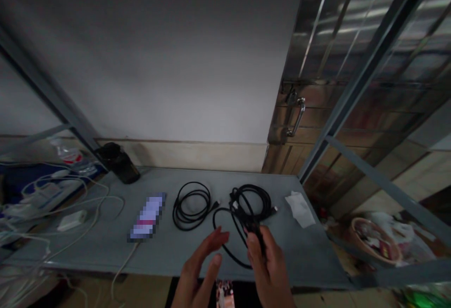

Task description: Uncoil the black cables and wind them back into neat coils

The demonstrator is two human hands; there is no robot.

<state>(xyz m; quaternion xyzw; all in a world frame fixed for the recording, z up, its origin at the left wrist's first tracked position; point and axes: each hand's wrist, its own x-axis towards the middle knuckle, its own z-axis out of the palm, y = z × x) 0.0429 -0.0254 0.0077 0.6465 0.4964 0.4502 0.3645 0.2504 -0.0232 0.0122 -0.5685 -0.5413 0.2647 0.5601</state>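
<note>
My right hand (266, 261) is closed around a black cable (232, 251) near the front of the grey table. From that grip a loop of the cable hangs out to the left over the tabletop. Beside it, my left hand (202, 265) is empty, thumb and fingers apart, close to the loop. A thick black coil of cable (259, 200) lies just beyond my right hand, and its plug end points right. Further left rests a thinner coiled black cable (192, 209) with a connector at its right side. The end inside my right hand is partly hidden by the fingers.
A phone (147, 218) with a blurred screen lies left on the table (158, 256), a white cord attached. Behind it leans a dark jar (120, 162). White chargers and wires (70, 221) crowd the left end. A white paper (300, 209) lies right, near a metal frame post (331, 124).
</note>
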